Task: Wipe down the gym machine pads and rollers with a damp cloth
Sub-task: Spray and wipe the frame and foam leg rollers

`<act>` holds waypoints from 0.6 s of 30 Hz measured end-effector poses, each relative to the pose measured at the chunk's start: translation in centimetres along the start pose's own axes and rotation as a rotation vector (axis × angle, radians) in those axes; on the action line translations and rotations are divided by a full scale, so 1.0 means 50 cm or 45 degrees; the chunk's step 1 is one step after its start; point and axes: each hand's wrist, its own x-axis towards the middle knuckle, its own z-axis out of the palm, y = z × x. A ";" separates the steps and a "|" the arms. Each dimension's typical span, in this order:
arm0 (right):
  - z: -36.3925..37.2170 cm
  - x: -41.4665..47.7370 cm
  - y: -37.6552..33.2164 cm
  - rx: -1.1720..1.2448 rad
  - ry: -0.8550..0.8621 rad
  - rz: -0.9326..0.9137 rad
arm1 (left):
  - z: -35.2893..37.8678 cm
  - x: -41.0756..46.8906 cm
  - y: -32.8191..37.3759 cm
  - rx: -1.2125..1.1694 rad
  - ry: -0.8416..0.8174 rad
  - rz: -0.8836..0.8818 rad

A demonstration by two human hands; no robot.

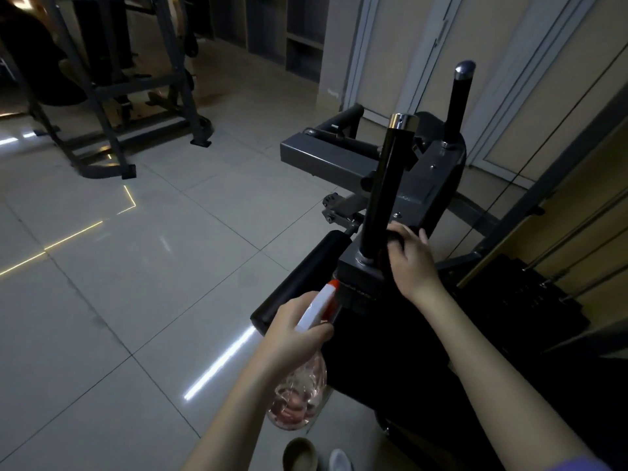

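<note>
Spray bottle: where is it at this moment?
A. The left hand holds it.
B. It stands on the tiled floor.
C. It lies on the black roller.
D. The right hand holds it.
A: the left hand grips the spray bottle just under its white head, while the right hand holds a dark cloth against the machine.

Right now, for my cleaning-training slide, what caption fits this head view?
Left hand holds a spray bottle; right hand grips a dark cloth at the base of the black upright post.
</note>
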 end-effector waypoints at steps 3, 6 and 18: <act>0.002 0.058 -0.004 -0.117 -0.090 0.109 | 0.009 -0.002 0.005 0.033 -0.031 0.029; 0.015 0.071 -0.005 -0.163 -0.056 0.140 | 0.018 -0.008 0.003 0.024 -0.049 0.029; 0.035 -0.044 0.001 0.390 0.177 0.226 | 0.050 -0.021 0.023 0.016 -0.084 0.066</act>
